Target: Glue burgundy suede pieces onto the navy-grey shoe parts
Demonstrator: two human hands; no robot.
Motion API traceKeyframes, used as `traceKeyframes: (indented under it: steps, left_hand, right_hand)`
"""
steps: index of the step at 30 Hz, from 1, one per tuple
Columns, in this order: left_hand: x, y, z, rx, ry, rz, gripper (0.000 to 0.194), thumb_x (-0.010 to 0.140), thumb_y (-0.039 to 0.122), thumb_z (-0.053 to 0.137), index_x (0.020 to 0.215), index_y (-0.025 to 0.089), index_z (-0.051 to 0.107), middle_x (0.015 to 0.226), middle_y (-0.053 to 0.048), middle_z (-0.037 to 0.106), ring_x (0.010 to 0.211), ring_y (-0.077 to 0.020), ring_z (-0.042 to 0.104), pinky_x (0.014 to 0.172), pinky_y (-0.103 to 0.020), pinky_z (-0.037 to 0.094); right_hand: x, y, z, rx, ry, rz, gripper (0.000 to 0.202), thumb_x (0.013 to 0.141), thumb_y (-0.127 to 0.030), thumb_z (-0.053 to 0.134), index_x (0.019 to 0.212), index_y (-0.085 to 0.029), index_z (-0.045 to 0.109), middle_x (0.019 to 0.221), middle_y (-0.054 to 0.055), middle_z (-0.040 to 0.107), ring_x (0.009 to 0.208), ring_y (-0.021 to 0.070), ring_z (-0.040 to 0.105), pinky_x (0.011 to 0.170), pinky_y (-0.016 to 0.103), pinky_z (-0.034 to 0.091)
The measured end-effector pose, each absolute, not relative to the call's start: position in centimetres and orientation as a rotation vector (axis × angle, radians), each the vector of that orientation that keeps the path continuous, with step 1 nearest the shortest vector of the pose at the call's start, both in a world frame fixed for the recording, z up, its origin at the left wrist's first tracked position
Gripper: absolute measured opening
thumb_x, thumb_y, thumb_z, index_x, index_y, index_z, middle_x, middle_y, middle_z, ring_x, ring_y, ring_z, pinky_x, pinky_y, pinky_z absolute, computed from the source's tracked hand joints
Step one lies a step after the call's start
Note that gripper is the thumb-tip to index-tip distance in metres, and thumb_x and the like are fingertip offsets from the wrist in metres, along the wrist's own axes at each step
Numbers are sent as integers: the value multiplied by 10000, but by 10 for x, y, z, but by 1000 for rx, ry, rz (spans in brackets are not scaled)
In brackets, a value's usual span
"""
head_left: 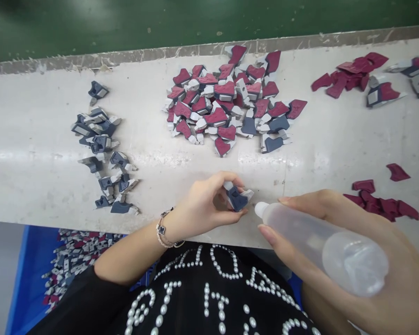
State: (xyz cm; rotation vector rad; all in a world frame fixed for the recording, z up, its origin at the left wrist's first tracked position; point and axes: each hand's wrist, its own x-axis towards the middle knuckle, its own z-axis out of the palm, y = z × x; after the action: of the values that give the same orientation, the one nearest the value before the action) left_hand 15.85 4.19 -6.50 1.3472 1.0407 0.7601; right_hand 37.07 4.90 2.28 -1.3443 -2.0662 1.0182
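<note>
Two hands are closed: left hand [206,201] pinching a part [236,199], right hand [401,265] around a bottle [300,229]. We see its long axis aim leftward, tip [261,209] just beside the part.

Close head view, steeply downward
</note>
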Motion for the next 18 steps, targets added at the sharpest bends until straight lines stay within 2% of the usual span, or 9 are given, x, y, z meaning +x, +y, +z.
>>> traceKeyframes:
  steps: [9, 18]
  left_hand:
    - [159, 41, -66, 1375, 952, 722, 430, 788, 274, 834, 1125, 215, 573, 1002, -41, 735, 669, -104, 682, 631, -212, 585]
    - [158, 43, -65, 1427, 963, 722, 423, 765, 270, 844, 1100, 210, 593, 911, -25, 740, 622, -109, 663, 590, -219, 553]
  right_hand:
    - [365, 48, 22, -1300, -2074, 1067, 118, 922, -266, 699, 919, -285, 583, 709, -80, 646, 520, 102, 639, 476, 232, 507]
    - [360, 51, 17, -1294, -2065, 1047, 148, 908, -258, 721, 931, -288, 578, 747, -57, 672, 538, 121, 651, 448, 245, 493]
